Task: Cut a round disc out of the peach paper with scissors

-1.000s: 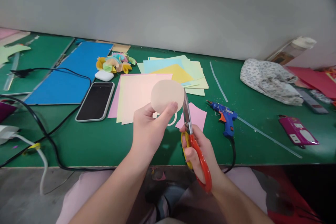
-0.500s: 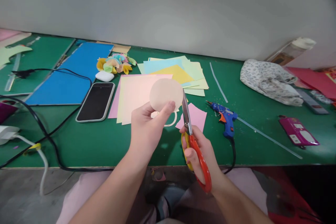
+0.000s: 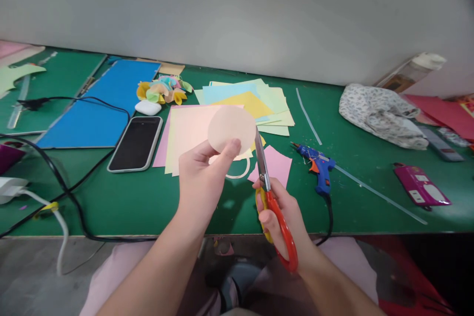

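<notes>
A pale round paper disc (image 3: 231, 126) is pinched between the thumb and fingers of my left hand (image 3: 207, 173), held up above the table. My right hand (image 3: 279, 212) grips scissors (image 3: 276, 202) with red and yellow handles, their blades pointing up and lying along the disc's right edge. Whether the blades touch the paper is hard to tell. Below the disc lies a thin curved paper strip (image 3: 242, 172). Beside the scissors is a torn-edged pink paper piece (image 3: 276, 163). Behind my left hand rests a stack of pale pink sheets (image 3: 187, 133).
More coloured paper (image 3: 255, 103) lies at the back. To the right are a blue glue gun (image 3: 318, 165) with its cord, a purple packet (image 3: 421, 185) and a patterned cloth (image 3: 377, 116). Leftward are a phone (image 3: 136, 144), paper petals (image 3: 163, 90), a blue board (image 3: 99, 108) and black cables (image 3: 66, 187).
My left hand has moved slightly left and up with the paper disc. The scissors and my right hand have stayed nearly in place.
</notes>
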`<state>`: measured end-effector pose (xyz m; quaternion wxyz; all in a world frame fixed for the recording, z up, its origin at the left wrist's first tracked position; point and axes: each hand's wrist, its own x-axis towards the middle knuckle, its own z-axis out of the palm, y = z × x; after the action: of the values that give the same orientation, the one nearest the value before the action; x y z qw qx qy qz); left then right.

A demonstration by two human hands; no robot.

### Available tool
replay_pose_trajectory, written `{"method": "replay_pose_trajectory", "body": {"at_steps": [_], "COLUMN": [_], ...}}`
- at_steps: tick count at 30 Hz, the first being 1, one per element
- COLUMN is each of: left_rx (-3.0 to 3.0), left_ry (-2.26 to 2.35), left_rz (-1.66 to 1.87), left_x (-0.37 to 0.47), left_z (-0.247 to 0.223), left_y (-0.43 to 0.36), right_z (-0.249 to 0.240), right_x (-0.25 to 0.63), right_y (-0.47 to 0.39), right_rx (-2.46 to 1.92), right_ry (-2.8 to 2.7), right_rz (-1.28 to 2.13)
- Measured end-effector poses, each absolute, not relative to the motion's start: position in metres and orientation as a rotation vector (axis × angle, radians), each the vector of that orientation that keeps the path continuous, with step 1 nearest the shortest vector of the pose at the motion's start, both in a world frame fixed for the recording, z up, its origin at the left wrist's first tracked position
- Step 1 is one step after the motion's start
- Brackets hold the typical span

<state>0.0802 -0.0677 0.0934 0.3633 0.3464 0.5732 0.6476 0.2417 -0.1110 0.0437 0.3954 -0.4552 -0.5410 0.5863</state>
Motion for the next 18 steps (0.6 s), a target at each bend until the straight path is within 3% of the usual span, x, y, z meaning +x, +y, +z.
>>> {"method": "replay_pose_trajectory", "body": {"at_steps": [18], "left_rx": [0.989], "left_ry": [1.468], "left_rz": [1.473], "left_x": [0.0806], "left_z": [0.0967], "left_y": [-0.0683], "right_z": [0.0455], "right_x": [0.2424], "right_y": [-0.1097], "right_rx": [-1.145], "right_ry": [-1.297], "right_rz": [1.465]}}
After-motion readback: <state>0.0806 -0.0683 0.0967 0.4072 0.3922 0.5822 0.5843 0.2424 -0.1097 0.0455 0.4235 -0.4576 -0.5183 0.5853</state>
